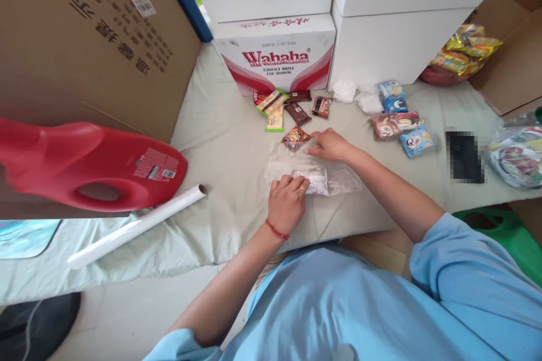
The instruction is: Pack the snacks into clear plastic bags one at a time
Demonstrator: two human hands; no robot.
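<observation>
Lying partly under left fingers (pixel 297 181), printed white packet (pixel 318 180)

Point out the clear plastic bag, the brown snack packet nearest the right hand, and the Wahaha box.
Clear plastic bag (pixel 344 179): head view, on its bare right-hand part.
Brown snack packet (pixel 296 138): head view, middle of its printed face.
Wahaha box (pixel 277 60): head view, on its lettered front.

Near the front edge of your table (pixel 237 180), you have one printed pouch (pixel 318 179), one roll (pixel 139 228); toward the far edge, one patterned packet (pixel 295 138), two green-ended bars (pixel 271 102), two dark-brown bars (pixel 298 114), three blue packets (pixel 417 142), perhaps two maroon packets (pixel 384 127).
</observation>
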